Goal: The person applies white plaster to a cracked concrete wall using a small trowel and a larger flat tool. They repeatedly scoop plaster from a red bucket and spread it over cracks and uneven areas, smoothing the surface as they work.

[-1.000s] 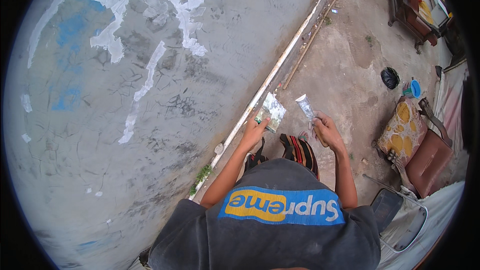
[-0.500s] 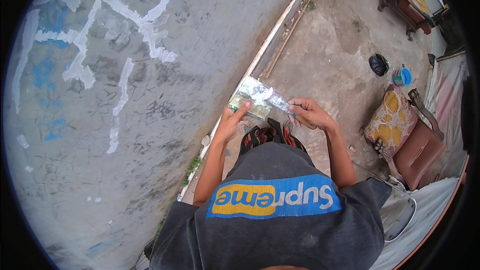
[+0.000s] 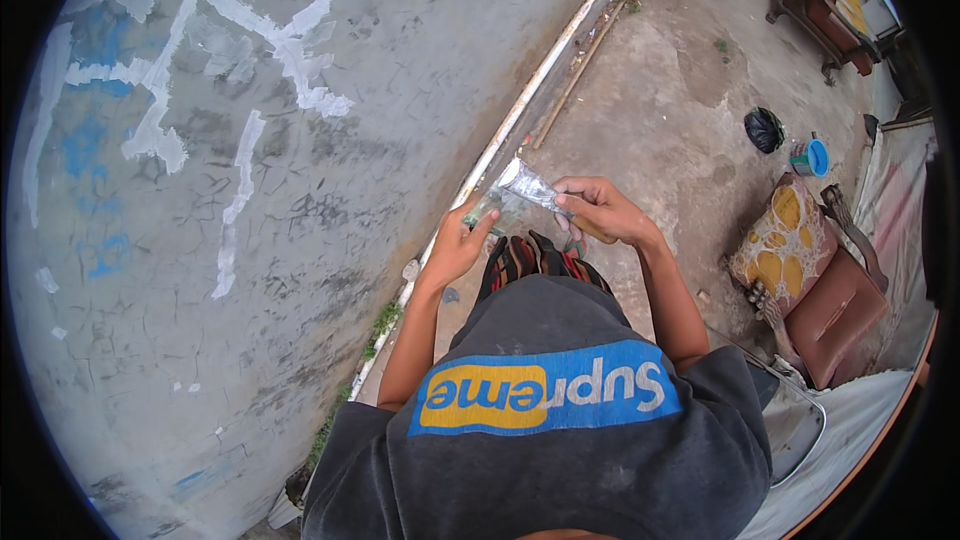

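Note:
My left hand grips a small, clear, greenish sheet, probably a glass pane, with the thumb over its near face. The pane is tilted, so little of its surface shows. My right hand is closed round the handle of a putty knife, whose broad metal blade points left, over the pane. White paste sits along the blade's edge. Whether blade and pane touch, I cannot tell. To the left rises a grey cracked wall with strips of white filler and blue patches.
A white ledge and a long stick run along the wall's foot. On the concrete ground at right are a black plastic bag, a blue bucket and a worn brown chair. Wooden furniture stands far right.
The pane has tipped from showing its broad, shiny face to nearly edge-on. My right hand and the putty knife have moved slightly left and up, and the blade's edge now faces farther left.

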`<control>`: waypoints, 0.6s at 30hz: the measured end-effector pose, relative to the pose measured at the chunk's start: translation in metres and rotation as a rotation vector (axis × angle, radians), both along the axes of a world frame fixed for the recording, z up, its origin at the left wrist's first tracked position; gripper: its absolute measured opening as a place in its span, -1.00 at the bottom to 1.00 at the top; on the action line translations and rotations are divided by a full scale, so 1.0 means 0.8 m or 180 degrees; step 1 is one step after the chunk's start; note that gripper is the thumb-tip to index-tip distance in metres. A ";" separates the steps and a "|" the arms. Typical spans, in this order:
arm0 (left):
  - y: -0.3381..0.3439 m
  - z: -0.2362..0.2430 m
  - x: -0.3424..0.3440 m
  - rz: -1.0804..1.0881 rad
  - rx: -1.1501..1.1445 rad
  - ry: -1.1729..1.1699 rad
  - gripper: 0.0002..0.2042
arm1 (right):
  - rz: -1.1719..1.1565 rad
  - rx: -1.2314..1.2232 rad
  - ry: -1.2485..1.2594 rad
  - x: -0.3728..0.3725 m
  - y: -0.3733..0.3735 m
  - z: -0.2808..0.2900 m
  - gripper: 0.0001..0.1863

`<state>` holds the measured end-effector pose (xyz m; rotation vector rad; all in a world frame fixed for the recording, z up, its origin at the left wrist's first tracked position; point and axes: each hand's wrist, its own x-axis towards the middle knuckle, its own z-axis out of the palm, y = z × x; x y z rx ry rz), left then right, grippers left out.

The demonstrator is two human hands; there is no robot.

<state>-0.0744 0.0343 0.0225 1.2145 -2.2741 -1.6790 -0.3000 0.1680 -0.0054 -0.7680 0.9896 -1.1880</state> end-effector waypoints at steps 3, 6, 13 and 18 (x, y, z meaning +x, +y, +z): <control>-0.006 -0.002 0.011 -0.0107 -0.0604 0.0215 -0.71 | 0.0109 0.0099 0.0037 0.003 -0.004 0.000 -0.72; -0.005 0.006 0.015 -0.0437 -0.1334 0.0372 -0.69 | 0.0198 0.0216 0.0036 0.005 0.004 -0.004 -0.71; -0.013 -0.008 0.098 0.0293 -0.1486 -0.1154 -0.56 | -0.1183 0.0835 -0.0432 -0.001 0.009 -0.083 -0.61; -0.052 0.050 0.177 0.1621 -0.2268 -0.1176 -0.42 | -0.1536 0.0953 -0.0469 -0.006 -0.001 -0.094 -0.53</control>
